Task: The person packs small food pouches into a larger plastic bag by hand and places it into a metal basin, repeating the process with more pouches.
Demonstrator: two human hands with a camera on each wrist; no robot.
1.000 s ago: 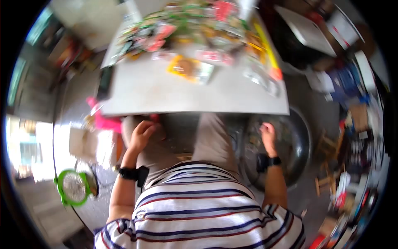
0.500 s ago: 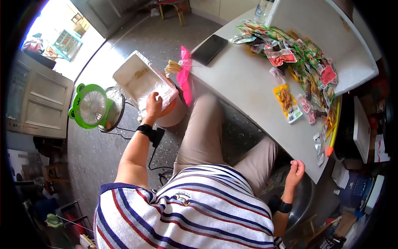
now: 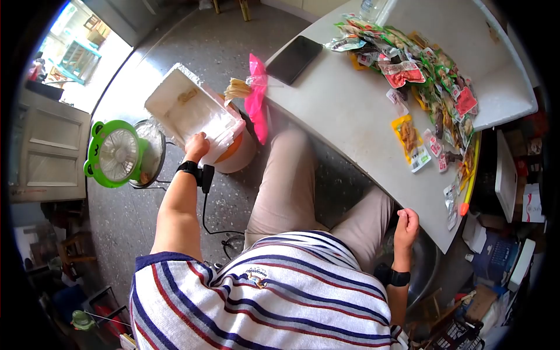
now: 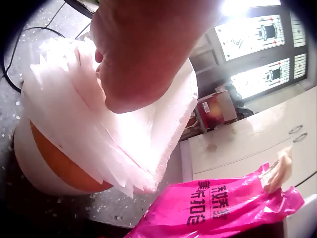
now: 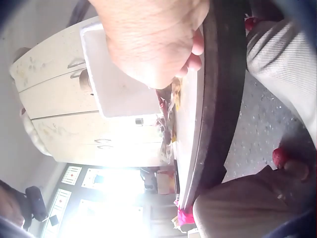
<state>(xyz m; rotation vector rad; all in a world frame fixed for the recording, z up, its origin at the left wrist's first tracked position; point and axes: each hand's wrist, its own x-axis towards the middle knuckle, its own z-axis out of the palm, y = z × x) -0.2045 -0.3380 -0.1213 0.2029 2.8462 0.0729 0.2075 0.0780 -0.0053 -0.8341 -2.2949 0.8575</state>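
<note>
My left hand [image 3: 197, 146] is down at the near side of a white foam box [image 3: 169, 99], fingers bent. Thin white plastic sheets [image 4: 74, 109] hang over that side, and the left wrist view shows the fingers right against them. The fingertips are hidden, so I cannot tell whether they pinch a sheet. Below the box is a round white bucket [image 4: 29, 163] with an orange band [image 4: 64, 163]. My right hand [image 3: 406, 226] hangs loosely curled beside the table's front edge, holding nothing.
The table [image 3: 350, 116] carries a heap of small snack packets [image 3: 431, 76], a yellow packet [image 3: 406, 137] and a black phone [image 3: 294, 59]. A pink bag [image 3: 255, 102] hangs at its left corner. A green fan [image 3: 116, 154] stands left of the box; a large foam box [image 3: 496, 58] is behind the heap.
The view has swung left from the table toward the foam box. My left hand has gone from over my lap to the box, then slightly left along its near side. The right hand stays empty.
</note>
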